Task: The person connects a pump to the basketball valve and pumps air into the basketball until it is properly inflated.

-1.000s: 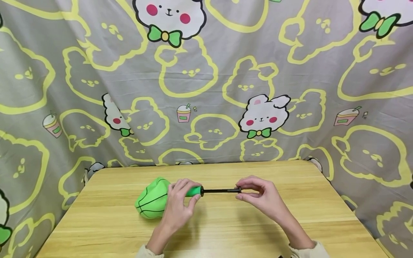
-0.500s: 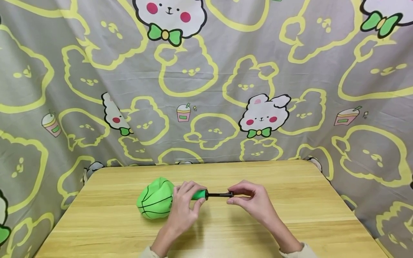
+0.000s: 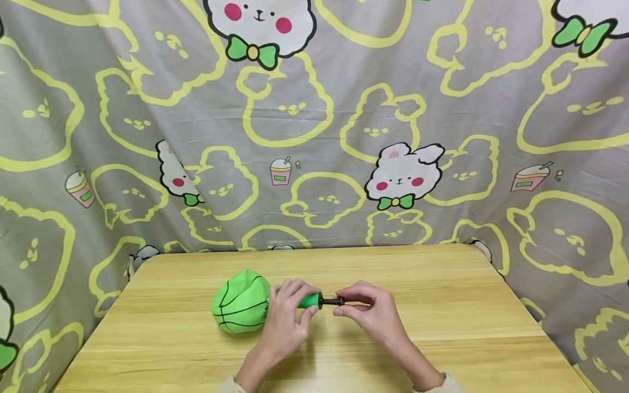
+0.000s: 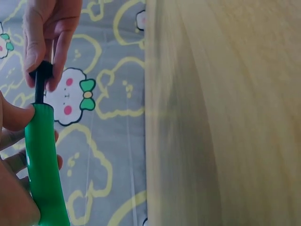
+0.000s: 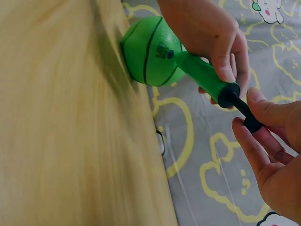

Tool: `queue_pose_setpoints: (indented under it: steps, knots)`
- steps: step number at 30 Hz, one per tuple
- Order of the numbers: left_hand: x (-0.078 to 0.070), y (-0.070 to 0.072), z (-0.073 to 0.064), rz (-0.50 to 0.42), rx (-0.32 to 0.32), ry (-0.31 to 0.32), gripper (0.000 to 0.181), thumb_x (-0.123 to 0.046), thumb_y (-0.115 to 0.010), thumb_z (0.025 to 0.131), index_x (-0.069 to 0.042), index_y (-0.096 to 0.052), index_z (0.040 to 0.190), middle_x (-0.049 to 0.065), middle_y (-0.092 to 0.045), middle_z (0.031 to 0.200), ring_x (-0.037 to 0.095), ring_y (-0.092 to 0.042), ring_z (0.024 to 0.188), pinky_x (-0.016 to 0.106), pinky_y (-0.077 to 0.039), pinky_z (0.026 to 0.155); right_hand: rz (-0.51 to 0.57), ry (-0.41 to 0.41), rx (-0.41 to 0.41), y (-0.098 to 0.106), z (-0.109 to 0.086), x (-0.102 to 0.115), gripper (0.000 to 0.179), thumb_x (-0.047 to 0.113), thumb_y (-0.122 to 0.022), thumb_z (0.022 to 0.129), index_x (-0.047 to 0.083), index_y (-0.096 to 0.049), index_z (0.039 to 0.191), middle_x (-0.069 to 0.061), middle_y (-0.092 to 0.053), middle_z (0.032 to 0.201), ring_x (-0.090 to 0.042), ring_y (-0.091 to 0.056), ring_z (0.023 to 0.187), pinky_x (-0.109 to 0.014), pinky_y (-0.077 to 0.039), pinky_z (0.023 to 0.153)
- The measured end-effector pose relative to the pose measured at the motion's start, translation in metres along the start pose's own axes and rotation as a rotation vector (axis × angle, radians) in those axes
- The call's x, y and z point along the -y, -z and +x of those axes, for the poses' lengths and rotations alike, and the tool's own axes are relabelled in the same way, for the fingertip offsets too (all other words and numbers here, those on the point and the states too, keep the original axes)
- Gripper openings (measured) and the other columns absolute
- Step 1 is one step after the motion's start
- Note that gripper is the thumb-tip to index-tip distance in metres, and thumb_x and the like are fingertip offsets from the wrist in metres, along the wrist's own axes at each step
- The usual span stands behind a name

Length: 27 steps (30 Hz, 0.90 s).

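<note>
A green hand pump [image 5: 202, 73] lies sideways between my hands, its black rod [image 3: 332, 301] mostly pushed in. My left hand [image 3: 287, 311] grips the green barrel [image 4: 43, 155], thumb near the end where the rod comes out. Thumb and fingers of my right hand [image 3: 371, 311] pinch the black knob [image 5: 252, 124] at the rod's end. A partly deflated green ball [image 3: 241, 303] with black basketball lines, dented on top, is at the pump's far end. In the right wrist view the pump's tip meets the ball [image 5: 148, 52] beside a small dark mark.
The wooden table [image 3: 172, 338] lies under the hands and ball. A grey curtain [image 3: 324, 164] with yellow outlines and white cartoon animals hangs behind the table and along both sides.
My right hand has moved left, sliding the black rod into the barrel. My left hand, the pump barrel and the ball have shifted slightly right, and the ball looks a little rounder.
</note>
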<state>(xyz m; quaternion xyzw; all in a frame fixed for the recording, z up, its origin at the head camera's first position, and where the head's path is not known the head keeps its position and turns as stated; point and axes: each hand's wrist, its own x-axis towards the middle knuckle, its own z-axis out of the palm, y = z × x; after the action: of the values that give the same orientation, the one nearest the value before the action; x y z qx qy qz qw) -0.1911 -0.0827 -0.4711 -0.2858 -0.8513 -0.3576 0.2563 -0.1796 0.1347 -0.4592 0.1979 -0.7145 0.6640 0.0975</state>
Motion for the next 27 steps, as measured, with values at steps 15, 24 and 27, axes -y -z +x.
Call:
queue_pose_setpoints:
  steps: [15,24,27]
  knots:
    - [0.000,-0.002,-0.001,-0.007,0.038,-0.010,0.026,-0.014,-0.077,0.084,-0.021,-0.071,0.109,-0.011,-0.065,0.104,0.010,-0.056,0.101,0.044,-0.036,0.092,-0.026,-0.066,0.058,-0.003,0.001,0.002,0.024,0.007,-0.087,0.080,0.010,-0.078,0.102,-0.020,-0.070,0.104,-0.025,-0.072,0.100,-0.034,-0.059,0.079]
    - [0.002,0.002,0.001,0.002,0.018,-0.010,0.025,-0.017,-0.077,0.086,-0.022,-0.071,0.110,-0.010,-0.067,0.108,0.011,-0.058,0.105,0.044,-0.036,0.092,-0.047,-0.056,0.113,0.012,0.004,0.011,0.022,0.010,-0.086,0.082,0.011,-0.076,0.102,-0.016,-0.070,0.105,-0.036,-0.071,0.100,-0.035,-0.059,0.078]
    - [0.003,0.004,0.001,0.000,0.019,0.000,0.024,-0.018,-0.076,0.088,-0.022,-0.070,0.110,-0.010,-0.067,0.109,0.011,-0.058,0.106,0.045,-0.036,0.093,-0.056,-0.050,0.123,0.018,0.004,0.013,0.022,0.010,-0.086,0.083,0.010,-0.075,0.102,-0.011,-0.071,0.104,-0.038,-0.071,0.100,-0.035,-0.059,0.078]
